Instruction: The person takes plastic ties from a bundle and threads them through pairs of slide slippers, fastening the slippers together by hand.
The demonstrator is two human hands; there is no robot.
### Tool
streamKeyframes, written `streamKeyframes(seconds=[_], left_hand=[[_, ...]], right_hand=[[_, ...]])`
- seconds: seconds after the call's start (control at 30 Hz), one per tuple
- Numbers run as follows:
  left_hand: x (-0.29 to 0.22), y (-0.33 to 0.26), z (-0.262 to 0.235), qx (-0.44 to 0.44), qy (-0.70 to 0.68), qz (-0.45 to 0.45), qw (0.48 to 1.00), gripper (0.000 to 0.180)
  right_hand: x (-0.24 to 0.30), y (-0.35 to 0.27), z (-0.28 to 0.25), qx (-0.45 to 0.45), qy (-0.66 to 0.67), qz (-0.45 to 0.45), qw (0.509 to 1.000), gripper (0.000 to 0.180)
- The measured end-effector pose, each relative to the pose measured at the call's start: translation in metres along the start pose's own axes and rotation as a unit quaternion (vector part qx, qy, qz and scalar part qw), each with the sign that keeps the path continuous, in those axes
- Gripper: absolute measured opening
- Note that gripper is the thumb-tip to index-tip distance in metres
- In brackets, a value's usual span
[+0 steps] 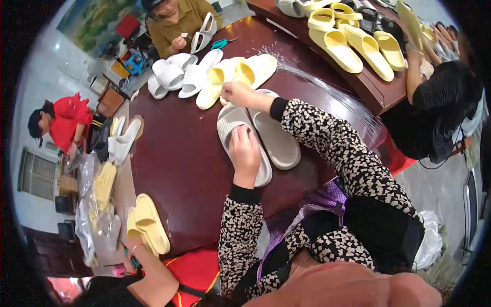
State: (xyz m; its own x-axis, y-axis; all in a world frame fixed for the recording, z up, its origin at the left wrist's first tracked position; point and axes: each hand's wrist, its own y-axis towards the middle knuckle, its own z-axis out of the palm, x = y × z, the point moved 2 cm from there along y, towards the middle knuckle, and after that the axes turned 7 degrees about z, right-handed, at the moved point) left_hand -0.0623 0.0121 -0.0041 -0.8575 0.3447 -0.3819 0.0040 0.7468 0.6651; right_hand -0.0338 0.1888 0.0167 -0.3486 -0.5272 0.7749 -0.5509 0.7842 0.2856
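Note:
A pair of grey slide slippers lies side by side in front of me on the dark red table, toes pointing away. On the left grey slipper (262,173), my left hand (244,151) has its fingers curled at the rear edge of the ribbed strap. My right hand (240,94) is closed in a pinch just beyond the toes, its forearm reaching over the right grey slipper (281,148). Whatever those fingertips hold is too small to make out. Directly past my right hand sit pale yellow slippers (209,96), with white slippers (192,82) to their left.
Teal scissors (221,44) and a spread of clear plastic strands (327,82) lie across the table (169,169). More yellow slippers (335,48) cover a second table at right. Several people work around me; a co-worker's arm (148,271) reaches yellow slippers (153,225) at lower left.

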Motion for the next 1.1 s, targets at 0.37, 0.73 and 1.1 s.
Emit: streamKeyframes(seconds=[0.37, 0.73, 1.1], left_hand=[[0.01, 0.026, -0.022, -0.135, -0.121, -0.052, 0.982, 0.023], [0.019, 0.026, -0.029, 0.038, -0.363, -0.172, 0.915, 0.022], [0.023, 0.019, -0.022, 0.046, -0.31, -0.241, 0.918, 0.012]], right_hand=[[0.025, -0.093, -0.04, -0.096, 0.024, -0.252, 0.963, 0.009], [0.052, -0.125, -0.041, -0.056, 0.073, -0.3, 0.95, 0.007], [0.034, -0.137, -0.047, -0.067, 0.145, -0.19, 0.969, 0.006]])
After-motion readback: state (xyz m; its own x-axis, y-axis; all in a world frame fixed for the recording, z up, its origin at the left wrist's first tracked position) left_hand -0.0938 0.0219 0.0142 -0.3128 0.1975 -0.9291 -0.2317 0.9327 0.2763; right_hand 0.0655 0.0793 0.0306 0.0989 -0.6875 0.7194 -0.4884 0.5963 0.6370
